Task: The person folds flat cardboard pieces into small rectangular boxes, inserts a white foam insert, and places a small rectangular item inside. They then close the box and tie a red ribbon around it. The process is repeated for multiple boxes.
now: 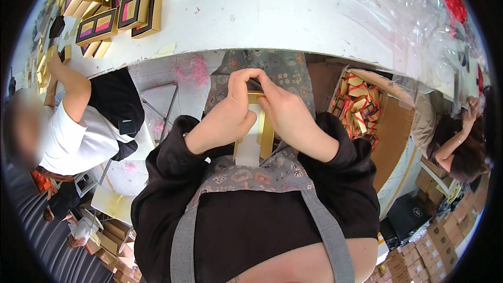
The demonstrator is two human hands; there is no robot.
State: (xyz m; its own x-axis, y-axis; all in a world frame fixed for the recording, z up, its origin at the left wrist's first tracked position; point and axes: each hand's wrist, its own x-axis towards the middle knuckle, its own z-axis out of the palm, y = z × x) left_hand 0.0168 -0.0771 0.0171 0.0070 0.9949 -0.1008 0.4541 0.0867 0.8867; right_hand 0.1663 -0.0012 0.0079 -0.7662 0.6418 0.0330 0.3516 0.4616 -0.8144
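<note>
A gold-edged cardboard box (268, 132) with a white inner surface rests upright against my apron, over my lap. My left hand (226, 116) is closed round its left side, with the fingers curled at the top. My right hand (289, 112) grips the right side, thumb bent inward and fingers reaching over the far end. The fingertips of both hands meet above the box's top edge. Part of the box is covered by my hands, so its far face is hidden.
The white table edge (220, 51) curves just beyond my hands. Gold boxes with dark inserts (137, 0) are piled at the far left. A carton (390, 141) of red-ribboned gold boxes stands at my right. One person (68, 126) works at left, another (456, 149) at right.
</note>
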